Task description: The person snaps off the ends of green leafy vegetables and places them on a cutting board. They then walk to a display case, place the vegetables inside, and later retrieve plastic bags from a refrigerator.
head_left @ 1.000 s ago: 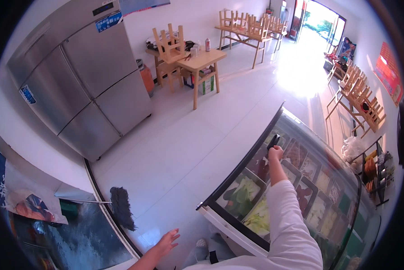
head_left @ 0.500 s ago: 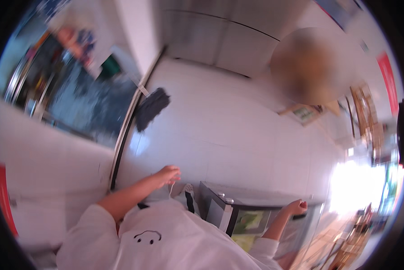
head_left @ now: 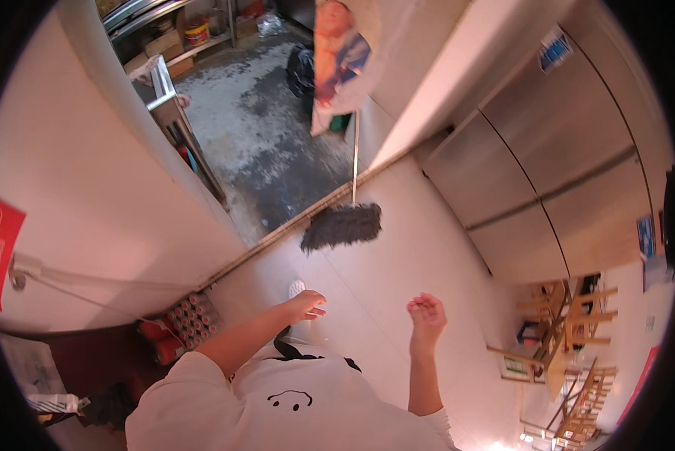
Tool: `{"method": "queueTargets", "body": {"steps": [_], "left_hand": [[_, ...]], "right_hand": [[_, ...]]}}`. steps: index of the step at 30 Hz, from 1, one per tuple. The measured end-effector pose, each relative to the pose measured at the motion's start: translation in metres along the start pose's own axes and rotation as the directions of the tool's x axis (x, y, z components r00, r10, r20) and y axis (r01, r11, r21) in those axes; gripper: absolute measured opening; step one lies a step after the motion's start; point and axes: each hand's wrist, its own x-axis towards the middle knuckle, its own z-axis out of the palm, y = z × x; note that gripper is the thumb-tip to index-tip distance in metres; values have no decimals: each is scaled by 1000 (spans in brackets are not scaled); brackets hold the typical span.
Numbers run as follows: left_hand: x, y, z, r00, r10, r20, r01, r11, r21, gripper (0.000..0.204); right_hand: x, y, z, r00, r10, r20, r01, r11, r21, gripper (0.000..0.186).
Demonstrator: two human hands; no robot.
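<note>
My left hand [head_left: 307,304] is raised just in front of my white shirt [head_left: 307,410], its fingers loosely bent and apart, and nothing shows in it. To the right, above the pale floor, my right hand [head_left: 428,312] is held up with loosely curled fingers, also without a visible object. Ahead of both hands, a dark shaggy mop head [head_left: 343,227] lies on the floor by the door sill. Its thin pale handle [head_left: 355,158] leans up toward a printed hanging panel [head_left: 341,56]. Neither hand touches the mop.
Beyond the sill [head_left: 277,234] is a wet grey floor [head_left: 255,105] with a black bag [head_left: 301,69] and metal shelving [head_left: 202,49]. A steel cabinet [head_left: 533,188] stands right. Wooden chairs [head_left: 570,319] are at far right; packed cans [head_left: 193,319] sit left.
My view has swung left, bringing the doorway and mop in front of me. The right hand has come inward and up; the grey glass-fronted case beside it is out of view.
</note>
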Motion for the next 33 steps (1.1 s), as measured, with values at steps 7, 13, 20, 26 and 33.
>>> {"method": "queueTargets", "body": {"steps": [7,13,20,26,33], "left_hand": [[12,162,-116,952,282,-120,-296,948,-116,28],[2,282,-187,846,473,-246,-522,828,-202,34],[-29,350,-232,870,275,-409,-439,809,-390,27],[-92,412,-214,753,267,-601,-631,552,-546,18],[-120,465,-255,551,288,-783,-681,697,-223,18]], "right_hand": [[85,-41,234,871,-24,491,28,1000,1,15],[178,-76,405,661,-117,741,146,989,26,12],[274,-191,659,433,-463,774,232,886,401,11],[245,-330,801,488,-686,539,119,665,738,12],[191,-163,948,-579,207,788,558,806,198,53]]}}
